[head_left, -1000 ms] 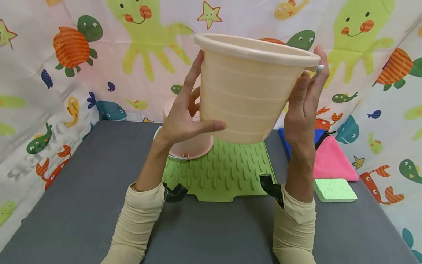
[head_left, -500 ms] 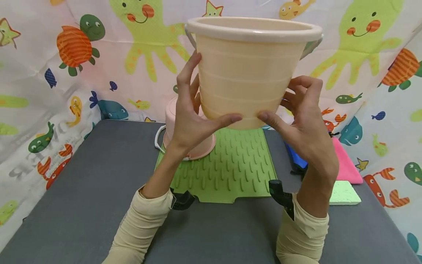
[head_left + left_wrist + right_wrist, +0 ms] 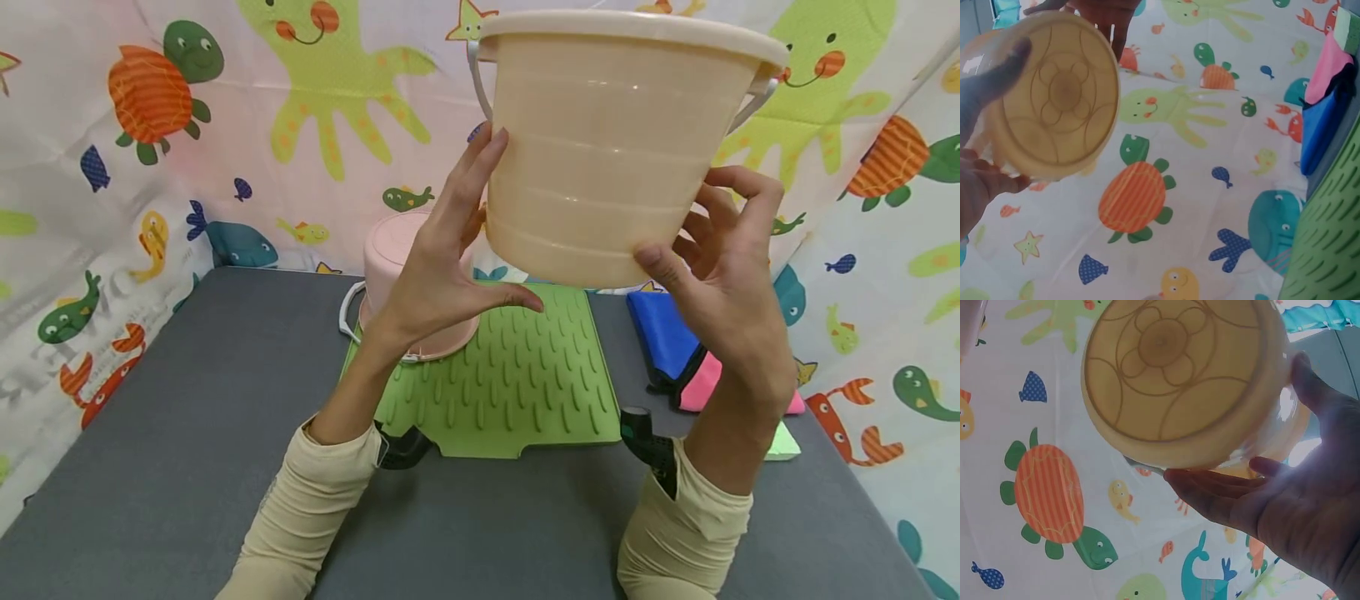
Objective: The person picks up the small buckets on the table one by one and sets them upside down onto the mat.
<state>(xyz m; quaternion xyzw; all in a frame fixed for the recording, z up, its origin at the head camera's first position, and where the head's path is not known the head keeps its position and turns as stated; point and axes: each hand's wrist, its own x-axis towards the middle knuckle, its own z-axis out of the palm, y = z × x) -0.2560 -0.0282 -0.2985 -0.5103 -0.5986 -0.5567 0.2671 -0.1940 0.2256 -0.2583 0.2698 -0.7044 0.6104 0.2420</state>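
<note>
A cream plastic bucket (image 3: 600, 158) is held up in the air, tilted so that its rim rises to the right. Its bottom (image 3: 1063, 94), with a moulded flower pattern, shows in both wrist views. My left hand (image 3: 435, 258) holds the bucket's left side with its fingers; the thumb extends by the lower edge. My right hand (image 3: 731, 283) grips the lower right side, thumb in front and fingers behind. A thin pale handle (image 3: 480, 83) hangs from the rim's sides. The bucket's inside is hidden.
An upside-down pink bucket (image 3: 420, 283) stands on a green ribbed mat (image 3: 502, 383) on the grey table (image 3: 150, 433). Blue cloth (image 3: 660, 333), pink cloth (image 3: 701, 387) and a light green sponge (image 3: 782, 444) lie at the right. A printed curtain (image 3: 337, 108) hangs behind.
The bucket has risen and shifted right. My right hand has gone from near the rim to the lower side, and the handle has come into view. My left thumb has slid off the bucket's front.
</note>
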